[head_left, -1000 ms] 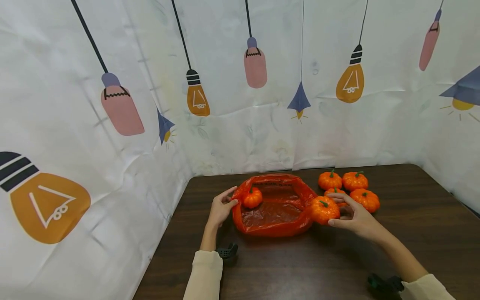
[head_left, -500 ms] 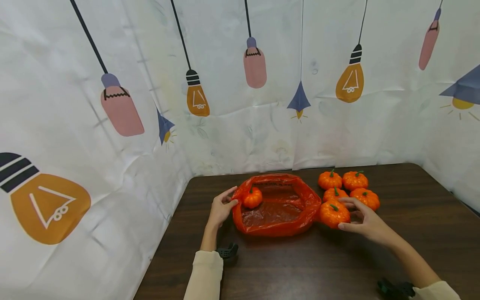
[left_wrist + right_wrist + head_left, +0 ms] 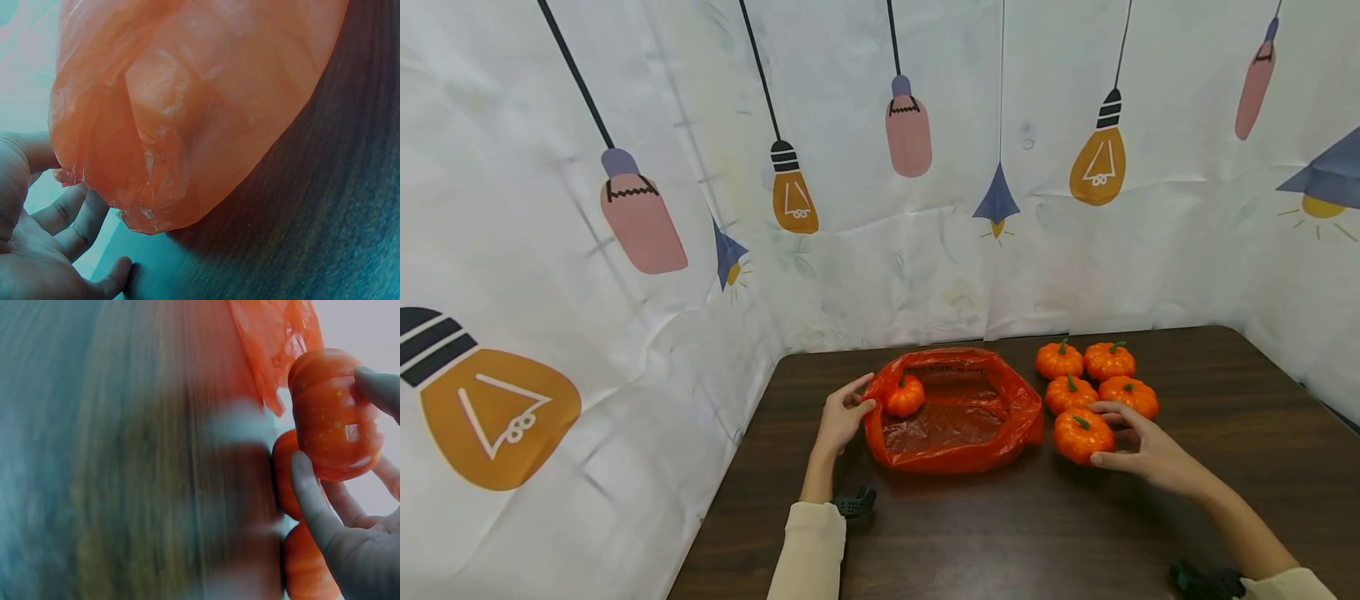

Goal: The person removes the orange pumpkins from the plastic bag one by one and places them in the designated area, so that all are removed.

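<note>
A red plastic bag (image 3: 970, 458) lies with its mouth spread on the table, and a small orange pumpkin (image 3: 905, 397) sits inside at its left. My left hand (image 3: 841, 421) pinches the bag's left rim between thumb and fingers; the left wrist view shows the thin plastic (image 3: 206, 112) hanging beside the fingers. To the right of the bag, my right hand (image 3: 1150, 450) grips another orange pumpkin (image 3: 1083, 436) from its right side. In the right wrist view that pumpkin (image 3: 334, 419) is held between thumb and fingers, apart from the bag.
Several more orange pumpkins (image 3: 1060, 361) with green stems stand grouped behind my right hand. The dark wooden table (image 3: 970, 533) meets a white wall covering (image 3: 925, 283) printed with lamps at its back and left side.
My right hand has carried its pumpkin rightward and slightly nearer, away from the bag's right rim. My left hand stays at the left rim.
</note>
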Demonstrator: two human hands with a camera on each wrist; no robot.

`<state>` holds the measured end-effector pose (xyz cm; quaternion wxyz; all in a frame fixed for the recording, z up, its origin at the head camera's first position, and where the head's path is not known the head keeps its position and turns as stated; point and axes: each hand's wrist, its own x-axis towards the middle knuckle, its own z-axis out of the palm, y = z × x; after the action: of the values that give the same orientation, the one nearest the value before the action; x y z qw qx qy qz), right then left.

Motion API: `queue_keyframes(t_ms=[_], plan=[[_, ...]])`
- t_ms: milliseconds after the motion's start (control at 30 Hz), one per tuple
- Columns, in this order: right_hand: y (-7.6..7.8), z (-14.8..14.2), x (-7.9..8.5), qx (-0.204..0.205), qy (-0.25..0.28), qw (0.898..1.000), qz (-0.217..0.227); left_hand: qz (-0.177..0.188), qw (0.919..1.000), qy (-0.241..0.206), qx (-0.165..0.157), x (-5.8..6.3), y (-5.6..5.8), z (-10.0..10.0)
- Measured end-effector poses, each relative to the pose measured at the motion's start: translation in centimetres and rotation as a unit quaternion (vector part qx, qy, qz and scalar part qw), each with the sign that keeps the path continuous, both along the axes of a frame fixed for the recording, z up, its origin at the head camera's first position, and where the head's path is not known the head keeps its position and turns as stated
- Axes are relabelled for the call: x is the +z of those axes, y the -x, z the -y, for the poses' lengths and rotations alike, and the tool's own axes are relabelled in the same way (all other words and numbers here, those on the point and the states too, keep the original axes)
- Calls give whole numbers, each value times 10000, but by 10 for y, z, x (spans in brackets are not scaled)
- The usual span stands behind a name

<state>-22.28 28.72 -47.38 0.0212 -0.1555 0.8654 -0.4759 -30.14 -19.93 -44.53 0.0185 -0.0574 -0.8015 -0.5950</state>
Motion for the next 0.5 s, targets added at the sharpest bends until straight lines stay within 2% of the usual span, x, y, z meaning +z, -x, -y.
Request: queue_keyframes(t_ms=[267,500], plan=[[2,-4,-3,-62,-437,9987,-252,11,10000,-5,31,1,0,0],[5,-7,-4,19,-433,9990,-131,18,10000,11,-9,0,1,1]])
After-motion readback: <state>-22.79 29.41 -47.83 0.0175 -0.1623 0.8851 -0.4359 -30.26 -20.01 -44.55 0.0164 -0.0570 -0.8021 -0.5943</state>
